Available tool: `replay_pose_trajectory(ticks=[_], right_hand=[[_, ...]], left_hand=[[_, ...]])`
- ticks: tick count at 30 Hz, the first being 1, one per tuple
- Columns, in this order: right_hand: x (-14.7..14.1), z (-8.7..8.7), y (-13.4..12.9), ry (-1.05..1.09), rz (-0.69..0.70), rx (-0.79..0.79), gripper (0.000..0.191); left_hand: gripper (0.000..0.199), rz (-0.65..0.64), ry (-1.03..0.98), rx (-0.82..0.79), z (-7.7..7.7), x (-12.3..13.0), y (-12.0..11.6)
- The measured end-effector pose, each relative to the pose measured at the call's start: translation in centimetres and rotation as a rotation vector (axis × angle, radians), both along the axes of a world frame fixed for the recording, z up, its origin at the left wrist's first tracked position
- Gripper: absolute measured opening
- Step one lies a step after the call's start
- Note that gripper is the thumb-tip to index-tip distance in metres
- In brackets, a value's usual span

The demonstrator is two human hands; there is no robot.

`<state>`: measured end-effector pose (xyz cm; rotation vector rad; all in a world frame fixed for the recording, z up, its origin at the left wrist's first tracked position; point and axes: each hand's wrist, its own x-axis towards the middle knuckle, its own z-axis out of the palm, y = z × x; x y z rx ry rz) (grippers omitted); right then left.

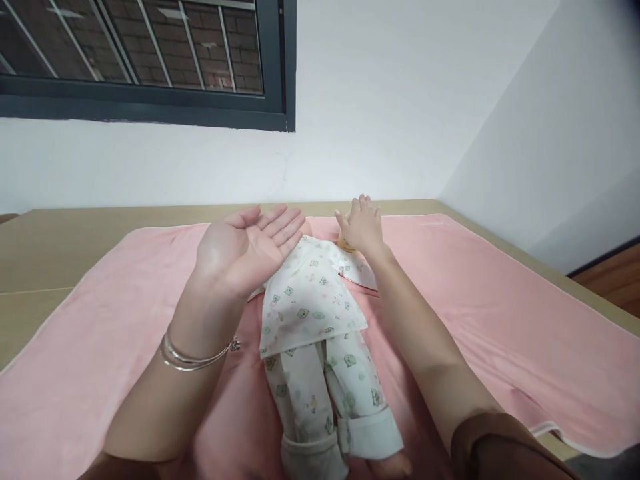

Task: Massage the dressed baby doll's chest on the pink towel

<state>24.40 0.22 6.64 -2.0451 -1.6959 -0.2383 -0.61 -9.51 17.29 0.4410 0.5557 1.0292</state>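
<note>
Head view: a pink blanket [500, 300] covers most of the tan tabletop [100, 247], its far hem just short of the tabletop's far edge, which meets a white wall [370, 100]. Midway between the tabletop's left and right edges, a small figure lies on the blanket, dressed in a printed white top [313, 293] and matching trousers [310, 393] with turned-up cuffs; its legs point towards the near edge. The left hand [260, 247] is palm up with fingers straight out and nothing in it, over the top's left shoulder side as seen here; silvery bracelets [193, 365] circle the wrist. The right hand [361, 223], back uppermost and fingers spread wide, is beside the outstretched sleeve [359, 270]. Whether either touches the figure cannot be told.
</note>
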Motion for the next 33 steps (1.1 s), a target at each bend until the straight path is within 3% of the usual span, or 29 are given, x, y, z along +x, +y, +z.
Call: replay_pose_trajectory(ticks=[5,10,13,17,22,26,29,31,33], right_hand=[[1.2,0.6,0.1,0.124,0.065,-0.034,0.070],[0.1,2.4,-1.8,0.235,0.125,0.147,0.067],[-3.0,4.4,-5.4,0.279,0.327,0.265,0.066],[-8.3,5.9,-11.9,0.227,0.631,0.265,0.063],[-12.8,4.8,-18.1,0.152,0.853,0.267,0.086],[-13.3,4.0,-20.1,0.245,1.065,0.235,0.110],[-12.2,4.8,-20.1,0.428,1.073,0.225,0.092],[-11.3,5.8,-19.9,0.553,0.981,0.216,0.073],[-10.5,6.7,-19.4,0.617,0.859,0.210,0.067]], left_hand=[[0.062,-0.004,0.002,0.025,0.7,0.1,-1.7],[0.062,-0.054,0.016,0.011,0.6,0.8,-2.9],[0.061,-0.069,0.028,0.002,0.3,1.5,-3.1],[0.053,-0.022,0.024,0.055,0.3,2.1,-3.8],[0.050,0.100,0.089,0.274,1.0,1.6,-6.3],[0.050,0.193,0.129,0.396,-0.1,2.1,-7.8],[0.046,0.178,0.182,0.473,-2.2,2.8,-9.1],[0.044,0.080,0.227,0.445,-3.6,2.9,-10.0],[0.046,-0.049,0.252,0.390,-4.2,2.7,-10.6]])
